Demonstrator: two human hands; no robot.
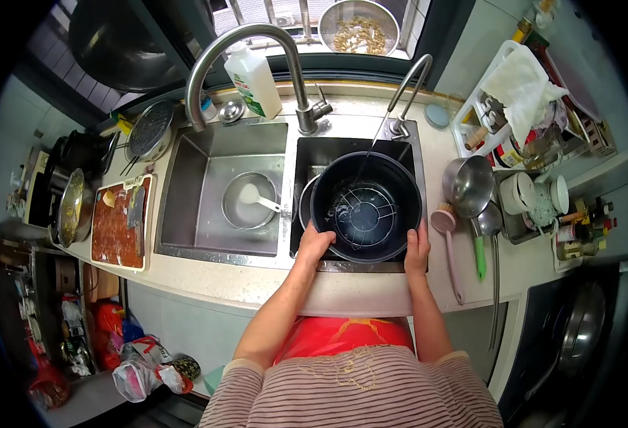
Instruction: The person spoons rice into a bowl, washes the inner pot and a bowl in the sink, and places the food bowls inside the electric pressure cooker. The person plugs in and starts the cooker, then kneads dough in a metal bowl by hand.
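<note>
Both hands grip a dark, round pot (pixel 328 187) over the right sink basin (pixel 307 151). My left hand (pixel 315 244) is closed on its lower left rim, and my right hand (pixel 417 250) holds its lower right side. Inside lies a round wire rack (pixel 365 214) with water around it. A thin stream runs into the pot from the small curved tap (pixel 422 68). Behind the pot's left side, part of a metal bowl (pixel 305 203) shows.
The left basin (pixel 193 178) holds a metal bowl with a white ladle (pixel 258 197). A large tap (pixel 296 71) arches above it. At left lies a cutting board (pixel 118 228) with a knife. A pink brush (pixel 446 232) and metal ladles (pixel 469 184) lie on the right counter.
</note>
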